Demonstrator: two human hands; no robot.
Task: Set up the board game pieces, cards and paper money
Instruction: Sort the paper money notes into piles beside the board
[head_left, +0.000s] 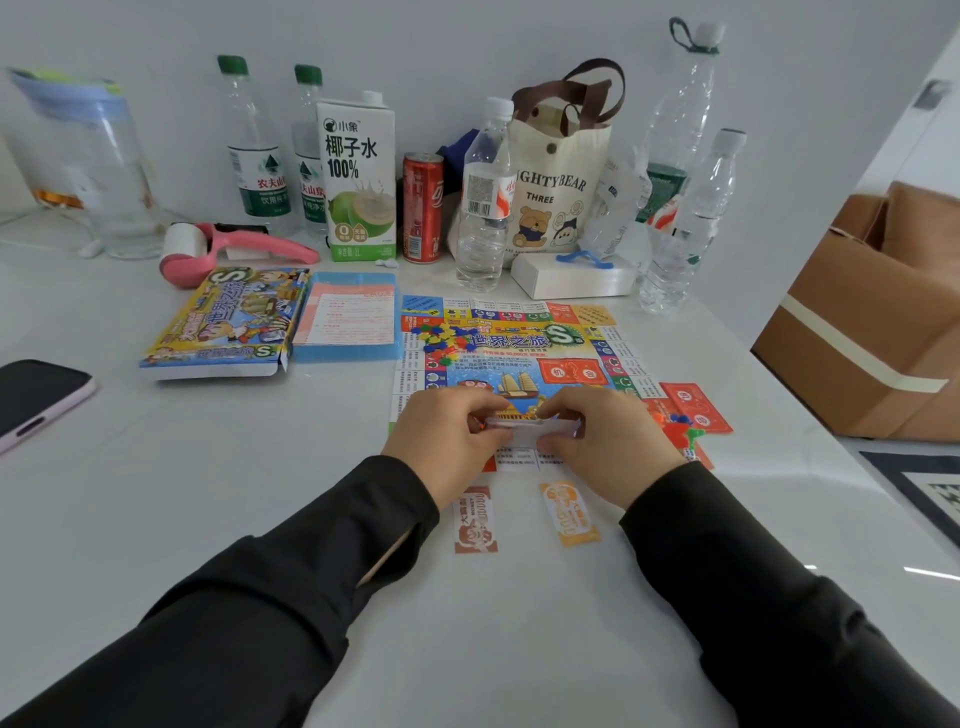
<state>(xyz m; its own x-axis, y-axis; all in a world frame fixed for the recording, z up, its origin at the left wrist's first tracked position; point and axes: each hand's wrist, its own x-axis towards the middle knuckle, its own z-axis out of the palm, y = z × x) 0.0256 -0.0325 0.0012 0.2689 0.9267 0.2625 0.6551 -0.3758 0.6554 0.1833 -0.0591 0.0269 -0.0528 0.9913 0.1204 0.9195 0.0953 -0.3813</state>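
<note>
Paper stack (524, 427) pinched by left hand (441, 441) and right hand (608, 441); two notes (475, 519) (570, 514) lie nearby.

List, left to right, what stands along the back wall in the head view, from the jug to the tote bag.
Jug → first green-capped bottle → second green-capped bottle → carton → red can → white-capped bottle → tote bag.
</note>
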